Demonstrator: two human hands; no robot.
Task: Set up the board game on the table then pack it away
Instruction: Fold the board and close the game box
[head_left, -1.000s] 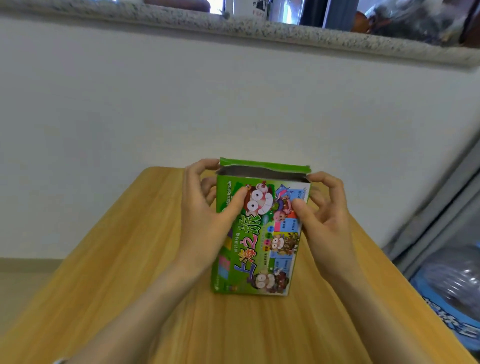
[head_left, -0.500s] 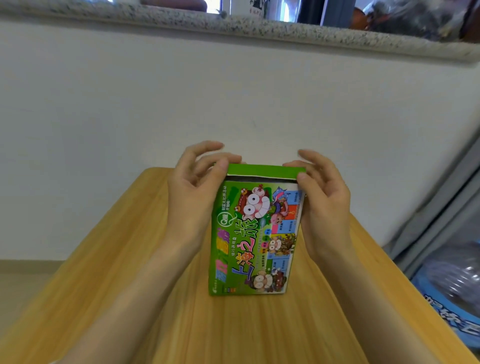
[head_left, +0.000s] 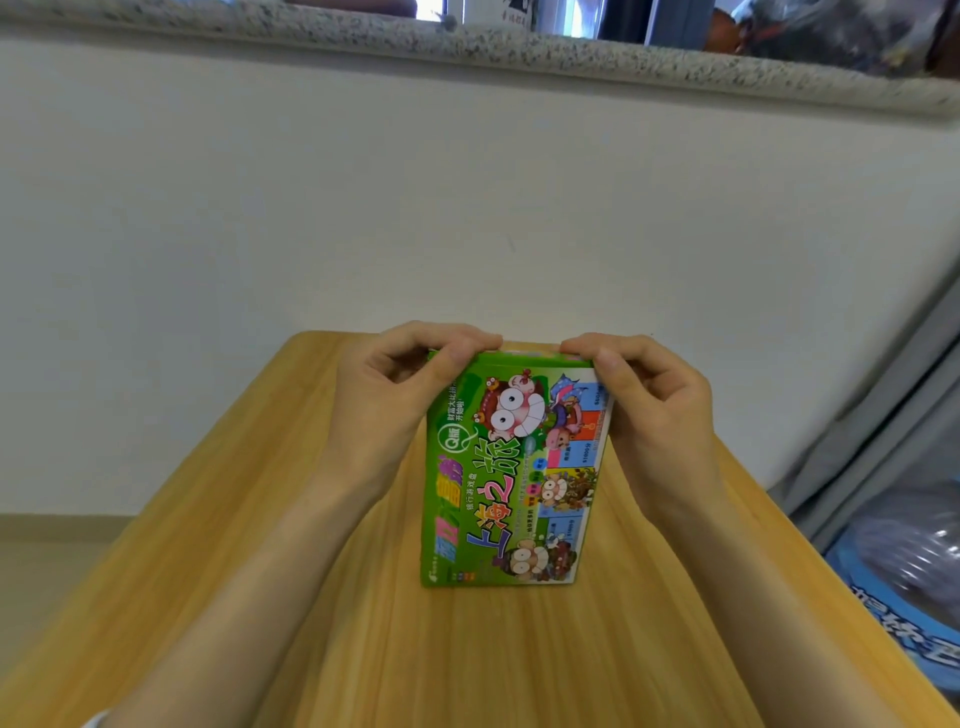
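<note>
A green board game box (head_left: 511, 483) with cartoon figures and Chinese lettering lies flat on the wooden table (head_left: 467, 649), its long side running away from me. My left hand (head_left: 395, 400) grips the far left corner, thumb on the lid and fingers curled over the far end. My right hand (head_left: 649, 410) grips the far right corner the same way. The flap at the far end is folded down flush with the box. What is inside the box is hidden.
A white wall (head_left: 467, 208) stands right behind the table, under a speckled stone ledge (head_left: 519, 52). To the right of the table are grey fabric (head_left: 883, 415) and a blue-and-white plastic package (head_left: 904, 587) on the floor.
The far end flap stood open a second ago. Both hands moved to the far end and folded it down; it now lies shut under my fingers.
</note>
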